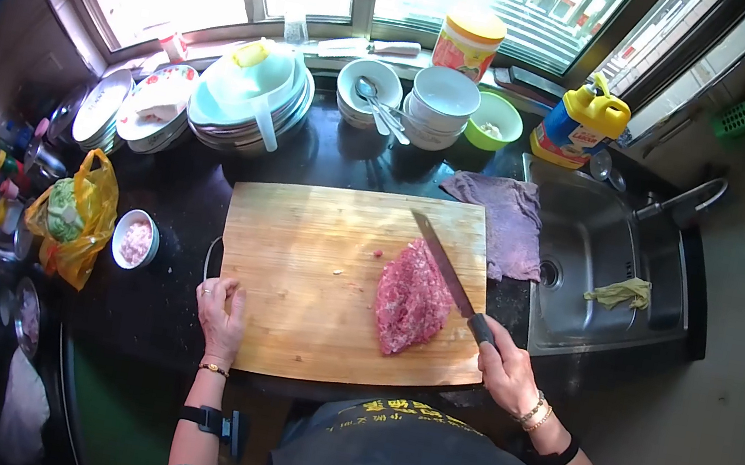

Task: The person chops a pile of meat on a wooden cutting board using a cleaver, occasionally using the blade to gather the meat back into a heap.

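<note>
My right hand is closed round the black handle of a kitchen knife. Its blade points up and away, along the right side of a mound of minced meat. The mince lies on the right half of a wooden cutting board, with small bits scattered to its left. At the board's left edge, my left hand has its fingers bent over the rim, just below a metal carrying handle.
Left of the board stand a small bowl of pale mince and a yellow bag with cabbage. Stacked plates and bowls line the back. A purple cloth lies beside the sink on the right.
</note>
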A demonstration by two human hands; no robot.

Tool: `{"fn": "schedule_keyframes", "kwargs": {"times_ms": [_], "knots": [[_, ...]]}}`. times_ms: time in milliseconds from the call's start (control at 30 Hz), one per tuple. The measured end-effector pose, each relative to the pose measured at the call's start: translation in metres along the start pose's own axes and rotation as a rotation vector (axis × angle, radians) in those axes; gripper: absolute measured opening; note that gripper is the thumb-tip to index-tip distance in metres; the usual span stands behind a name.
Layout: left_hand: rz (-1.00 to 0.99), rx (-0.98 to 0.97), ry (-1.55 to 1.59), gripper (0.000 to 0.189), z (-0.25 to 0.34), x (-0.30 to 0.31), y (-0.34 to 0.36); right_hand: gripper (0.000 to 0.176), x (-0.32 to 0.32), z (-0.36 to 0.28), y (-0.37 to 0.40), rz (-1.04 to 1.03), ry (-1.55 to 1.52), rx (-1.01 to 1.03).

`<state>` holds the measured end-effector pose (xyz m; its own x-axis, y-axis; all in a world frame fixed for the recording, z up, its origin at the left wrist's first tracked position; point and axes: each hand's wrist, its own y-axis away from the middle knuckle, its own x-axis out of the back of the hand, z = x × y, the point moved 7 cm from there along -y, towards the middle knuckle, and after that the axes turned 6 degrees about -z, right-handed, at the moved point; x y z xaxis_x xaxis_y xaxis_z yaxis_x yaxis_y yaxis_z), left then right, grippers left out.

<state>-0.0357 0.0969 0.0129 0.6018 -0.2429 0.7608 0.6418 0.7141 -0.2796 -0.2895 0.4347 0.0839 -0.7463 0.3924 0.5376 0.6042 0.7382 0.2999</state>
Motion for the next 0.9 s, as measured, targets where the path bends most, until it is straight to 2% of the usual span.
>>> {"fn": "schedule_keyframes", "kwargs": {"times_ms": [100,200,233,367,467,600,633,733,767,867,900], "knots": [[0.003,0.017,0.001,0.015,0.001,-0.002,0.001,0.042,0.007,0.000,0.000,0.093,0.028,0.183],[0.003,0.009,-0.023,0.016,-0.002,-0.003,0.001,0.042,0.005,0.016,-0.012,-0.058,0.152,-0.029],[0.008,0.012,-0.038,0.017,-0.001,-0.002,0.001,0.041,0.008,0.007,-0.009,-0.089,0.108,-0.073],[0.023,0.027,-0.005,0.015,0.003,-0.001,0.001,0.040,0.018,-0.013,0.002,0.099,0.092,0.219],[0.011,0.020,-0.021,0.018,0.000,-0.003,0.001,0.041,0.009,0.016,-0.016,-0.029,0.124,0.028],[0.019,0.017,-0.039,0.018,-0.002,0.000,0.002,0.039,0.011,0.002,-0.009,-0.037,0.034,0.001],[0.018,0.019,-0.023,0.018,-0.001,-0.002,0.002,0.038,0.013,-0.003,-0.006,0.002,0.040,0.088],[0.036,0.009,-0.039,0.014,0.008,0.001,0.000,0.039,0.007,0.014,-0.013,0.050,0.099,0.082],[0.036,-0.002,-0.033,0.014,0.008,-0.001,0.000,0.039,0.005,0.014,-0.018,0.061,0.138,0.152],[0.044,-0.009,-0.043,0.014,0.003,0.001,0.002,0.039,0.009,0.016,-0.011,-0.065,0.000,-0.059],[0.042,-0.007,-0.047,0.014,0.004,0.001,0.002,0.039,0.011,0.008,-0.009,-0.037,0.020,0.033]]}}
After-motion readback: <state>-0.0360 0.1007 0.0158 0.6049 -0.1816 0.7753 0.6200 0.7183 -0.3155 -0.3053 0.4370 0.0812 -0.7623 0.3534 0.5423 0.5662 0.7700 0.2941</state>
